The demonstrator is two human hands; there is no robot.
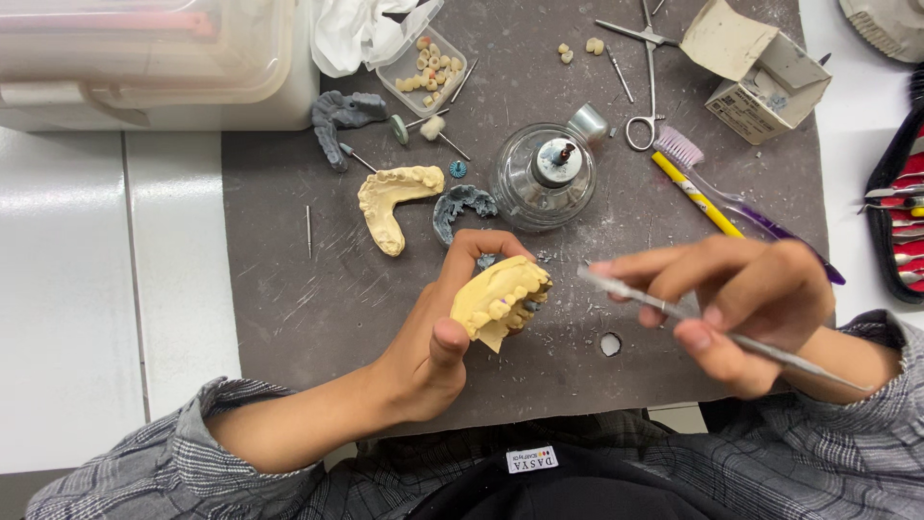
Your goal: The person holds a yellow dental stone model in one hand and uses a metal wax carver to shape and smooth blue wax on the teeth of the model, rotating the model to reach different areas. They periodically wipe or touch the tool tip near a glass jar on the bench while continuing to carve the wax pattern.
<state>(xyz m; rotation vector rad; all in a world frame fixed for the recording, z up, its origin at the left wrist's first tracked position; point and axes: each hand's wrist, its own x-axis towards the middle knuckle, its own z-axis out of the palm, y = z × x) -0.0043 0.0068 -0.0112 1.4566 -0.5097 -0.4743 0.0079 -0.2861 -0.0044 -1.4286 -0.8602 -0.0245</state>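
My left hand grips a yellow plaster dental cast with a row of teeth, held just above the grey mat. My right hand pinches a thin metal hand instrument like a pen, its tip pointing left, a short gap from the cast. Another yellow jaw cast lies on the mat behind my left hand, next to a grey-blue jaw piece.
A glass spirit lamp stands mid-mat. Behind it lie scissor-like forceps, a toothbrush, a yellow pencil-like tool, a small open cardboard box, a tray of loose teeth, burs and a grey cast. A tool pouch lies right.
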